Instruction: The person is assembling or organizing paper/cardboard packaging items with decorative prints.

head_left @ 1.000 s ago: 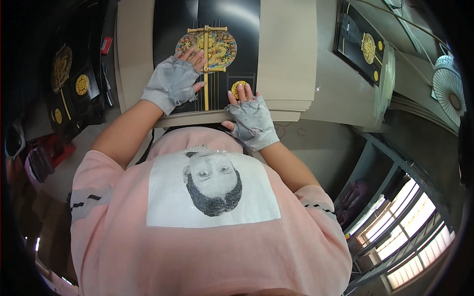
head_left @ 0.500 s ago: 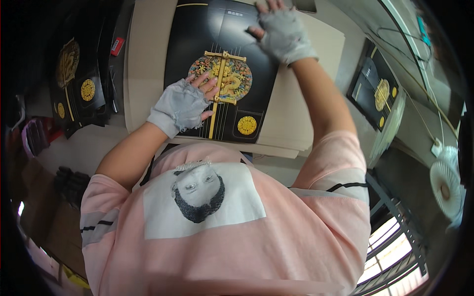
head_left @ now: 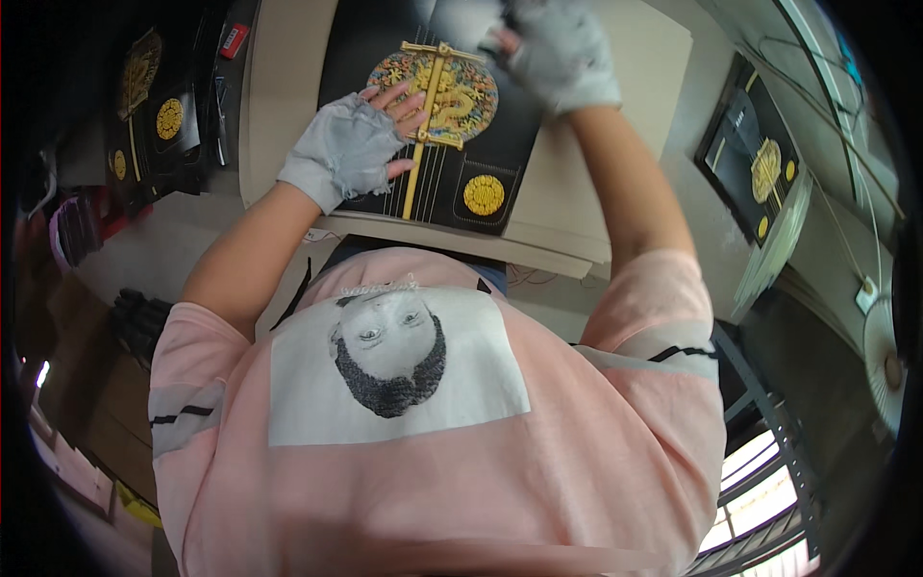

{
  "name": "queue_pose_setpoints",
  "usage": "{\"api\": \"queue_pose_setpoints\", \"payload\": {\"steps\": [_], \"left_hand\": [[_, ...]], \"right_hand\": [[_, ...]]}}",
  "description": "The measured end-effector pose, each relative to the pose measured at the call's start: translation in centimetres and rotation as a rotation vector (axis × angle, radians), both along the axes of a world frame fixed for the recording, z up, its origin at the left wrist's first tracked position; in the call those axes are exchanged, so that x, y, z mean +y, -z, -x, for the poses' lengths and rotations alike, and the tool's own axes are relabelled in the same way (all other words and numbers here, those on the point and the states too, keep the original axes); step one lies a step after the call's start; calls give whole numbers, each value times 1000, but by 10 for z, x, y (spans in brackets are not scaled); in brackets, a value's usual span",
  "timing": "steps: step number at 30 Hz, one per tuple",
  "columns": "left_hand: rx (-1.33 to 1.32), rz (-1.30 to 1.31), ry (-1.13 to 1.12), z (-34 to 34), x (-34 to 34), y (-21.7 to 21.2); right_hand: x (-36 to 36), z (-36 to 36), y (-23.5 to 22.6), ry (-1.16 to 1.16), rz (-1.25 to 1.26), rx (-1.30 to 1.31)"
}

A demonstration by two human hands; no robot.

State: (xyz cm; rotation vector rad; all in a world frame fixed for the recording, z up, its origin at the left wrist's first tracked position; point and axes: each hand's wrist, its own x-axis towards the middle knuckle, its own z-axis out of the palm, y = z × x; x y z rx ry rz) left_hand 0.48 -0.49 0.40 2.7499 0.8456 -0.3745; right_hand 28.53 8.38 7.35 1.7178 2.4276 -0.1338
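A black printed sheet [head_left: 356,58] with a round multicoloured dragon design, gold bars and a small gold medallion lies flat before me. My left hand [head_left: 356,144], in a grey fingerless glove, rests on its left part with bare fingers stretched out and nothing in them. Over the sheet's far right edge is my right hand [head_left: 558,53], in a matching glove. Its fingers are smeared by motion, so I cannot make out whether they hold anything. Beneath the black sheet, large pale grey boards [head_left: 615,144] stick out to the right and left.
More black and gold printed pieces [head_left: 168,120] stand at the left, with a small red packet [head_left: 234,40] near them. At the right lies a stack topped by a similar black print [head_left: 750,159]. A white fan [head_left: 885,361] and thin cables are at the far right.
My right hand has gone from lying spread on the sheet's far part to a blurred, more bent pose. The left hand stays on the sheet. The whole view has shifted slightly.
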Motion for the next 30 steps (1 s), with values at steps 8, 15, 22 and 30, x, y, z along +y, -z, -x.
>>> {"api": "queue_pose_setpoints", "payload": {"steps": [8,15,22,30], "left_hand": [[-101,-112,1,7,-1,-2],[-85,-85,10,3,-33,-24],[-85,52,114,7,-66,-43],[-282,-386,42,45,-55,-91]], "right_hand": [[-247,46,56,41,54,223],[-288,60,72,577,-284,539],[-227,49,49,1208,467,1868],[-164,77,-59,830,163,1876]]}}
